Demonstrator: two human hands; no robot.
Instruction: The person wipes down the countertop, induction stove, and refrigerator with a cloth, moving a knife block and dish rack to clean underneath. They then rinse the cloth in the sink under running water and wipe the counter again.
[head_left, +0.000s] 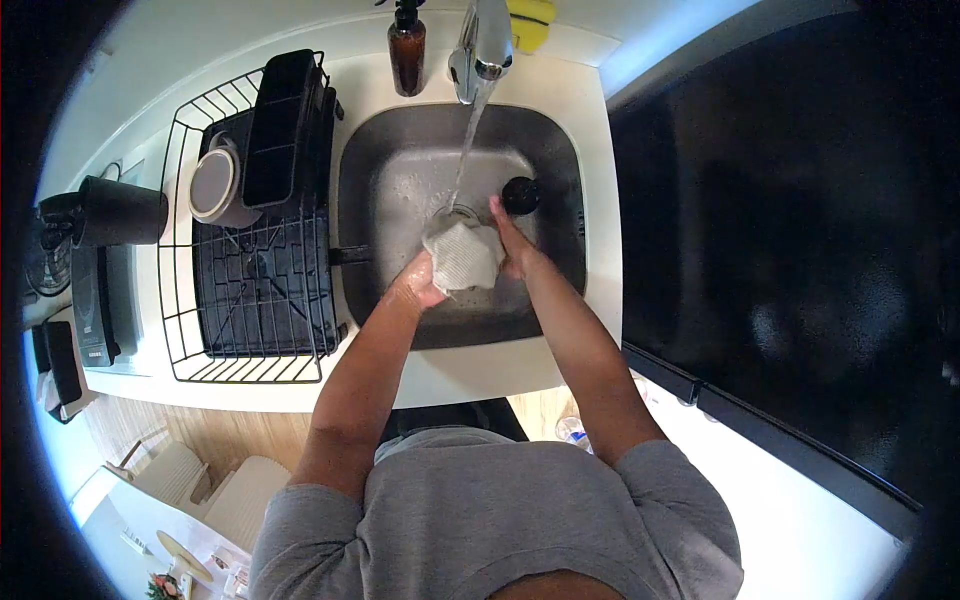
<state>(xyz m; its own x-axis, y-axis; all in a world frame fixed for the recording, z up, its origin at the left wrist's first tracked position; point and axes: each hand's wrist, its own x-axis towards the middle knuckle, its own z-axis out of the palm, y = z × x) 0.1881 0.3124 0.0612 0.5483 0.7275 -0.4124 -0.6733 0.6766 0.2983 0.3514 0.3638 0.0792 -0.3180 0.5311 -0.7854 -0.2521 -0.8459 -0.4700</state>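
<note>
A ribbed, pale beige cloth (465,254) is bunched over the sink, its surface facing me. My left hand (424,280) is closed on the cloth's lower left side, the wrist wet. At the cloth's right edge is my right hand (511,243), palm turned inward and visible fingers stretched toward the tap; its other fingers are partly hidden by the cloth. Water (467,150) runs from the chrome tap (488,45) down to just above the cloth, where a round rim (458,212) shows. A round black object (520,195) sits in the basin, right of my fingertips.
The steel sink (380,165) is set in a white counter. Left of it stands a black wire dish rack (250,375) with a mug (214,187) and a long black tray (278,140). An amber bottle (407,55) and yellow item (530,25) stand behind. A large dark panel (770,220) borders the right.
</note>
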